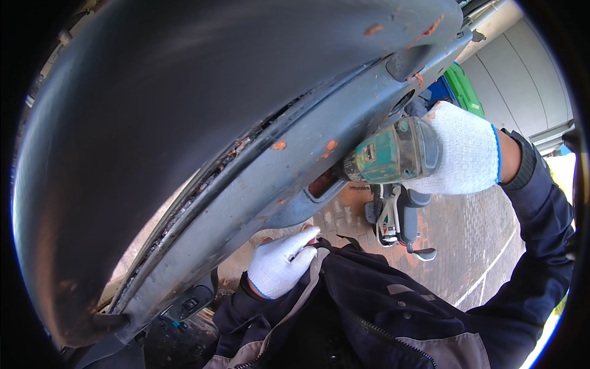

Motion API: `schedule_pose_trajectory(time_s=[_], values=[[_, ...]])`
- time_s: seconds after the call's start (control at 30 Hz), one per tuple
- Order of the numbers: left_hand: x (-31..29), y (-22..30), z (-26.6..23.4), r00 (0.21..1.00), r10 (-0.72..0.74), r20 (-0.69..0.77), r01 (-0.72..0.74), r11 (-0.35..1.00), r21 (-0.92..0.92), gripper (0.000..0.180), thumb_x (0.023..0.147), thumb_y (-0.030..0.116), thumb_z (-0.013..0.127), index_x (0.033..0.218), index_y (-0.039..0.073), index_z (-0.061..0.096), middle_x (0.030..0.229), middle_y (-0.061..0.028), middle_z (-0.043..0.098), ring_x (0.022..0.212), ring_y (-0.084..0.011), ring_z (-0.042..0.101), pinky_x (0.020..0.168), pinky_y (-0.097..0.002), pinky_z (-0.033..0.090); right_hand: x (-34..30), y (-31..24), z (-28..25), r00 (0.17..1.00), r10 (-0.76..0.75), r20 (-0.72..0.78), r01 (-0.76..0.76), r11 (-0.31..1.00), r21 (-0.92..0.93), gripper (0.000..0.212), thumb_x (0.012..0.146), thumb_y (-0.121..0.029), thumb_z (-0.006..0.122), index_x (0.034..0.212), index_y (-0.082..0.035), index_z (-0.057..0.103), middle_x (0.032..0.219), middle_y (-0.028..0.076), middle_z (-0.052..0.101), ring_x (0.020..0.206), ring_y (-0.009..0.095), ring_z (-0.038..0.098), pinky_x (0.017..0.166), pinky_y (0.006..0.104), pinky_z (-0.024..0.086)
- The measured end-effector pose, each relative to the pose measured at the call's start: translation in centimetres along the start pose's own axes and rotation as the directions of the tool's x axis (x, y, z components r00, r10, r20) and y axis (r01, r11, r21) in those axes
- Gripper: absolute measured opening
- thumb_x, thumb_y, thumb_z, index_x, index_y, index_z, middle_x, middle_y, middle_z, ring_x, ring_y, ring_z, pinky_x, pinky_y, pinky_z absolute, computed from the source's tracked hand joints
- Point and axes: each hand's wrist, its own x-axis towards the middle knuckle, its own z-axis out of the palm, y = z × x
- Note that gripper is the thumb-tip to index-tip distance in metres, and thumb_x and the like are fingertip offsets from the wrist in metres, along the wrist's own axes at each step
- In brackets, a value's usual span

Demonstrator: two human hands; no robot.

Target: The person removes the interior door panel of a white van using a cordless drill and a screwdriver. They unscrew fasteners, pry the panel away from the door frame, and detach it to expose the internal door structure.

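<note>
My right hand [461, 147], in a white knit glove with a blue cuff, is wrapped round a teal cordless drill [384, 154]. The drill's black chuck points left at the grey door panel [246, 200], beside a pull-handle recess [324, 182]. Its tip is hidden, so I cannot tell if it touches the panel. Orange-brown smears dot the panel's surface. Below the panel's edge, in front of my jacket, is my left hand [281, 261], also gloved. Its thumb and forefinger are apart at the tips, and I make out nothing held in them.
A large dark curved panel [141, 123] fills the upper left, a gritty gap along its edge. Beyond the door, a scooter [393, 215] stands on brick paving [467, 246]. A green bin [464, 89] is by a grey wall [516, 74]. Switches [190, 302] sit at lower left.
</note>
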Motion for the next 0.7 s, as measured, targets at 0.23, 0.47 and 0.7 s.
schedule_pose_trajectory(time_s=[0.23, 0.47, 0.7], values=[[-0.3, 0.2, -0.3, 0.998, -0.055, -0.005, 0.055, 0.998, -0.022, 0.040, 0.100, 0.010, 0.077, 0.140, 0.007, 0.080, 0.084, -0.0145, 0.075, 0.071, -0.0251, 0.075, 0.071, -0.0353, 0.059, -3.2, 1.7, 0.5, 0.997, -0.038, -0.063, 0.020, 0.966, -0.257, 0.037, 0.082, -0.025, 0.097, 0.116, -0.014, 0.085, 0.097, 0.006, 0.077, 0.078, 0.026, 0.071, 0.080, 0.0345, 0.056], [-0.2, 0.4, -0.6, 1.000, 0.008, -0.003, -0.008, 1.000, 0.024, 0.040, 0.098, 0.009, 0.077, 0.139, 0.004, 0.080, 0.086, -0.0131, 0.077, 0.071, -0.0225, 0.075, 0.071, -0.0345, 0.059, -2.4, 1.1, 0.0, 0.995, -0.070, 0.072, 0.089, 0.946, -0.313, 0.037, 0.084, -0.025, 0.096, 0.117, -0.011, 0.085, 0.104, 0.008, 0.078, 0.083, 0.027, 0.074, 0.081, 0.0363, 0.058], [-0.1, 0.9, -0.6, 1.000, 0.013, -0.002, -0.013, 1.000, 0.017, 0.043, 0.095, 0.007, 0.081, 0.137, 0.006, 0.081, 0.085, -0.0117, 0.077, 0.068, -0.0183, 0.073, 0.067, -0.0327, 0.057, -1.9, 0.8, -0.3, 0.981, -0.031, 0.189, 0.099, 0.928, -0.360, 0.036, 0.089, -0.027, 0.091, 0.124, -0.018, 0.086, 0.121, 0.008, 0.083, 0.105, 0.026, 0.082, 0.093, 0.0376, 0.064]])
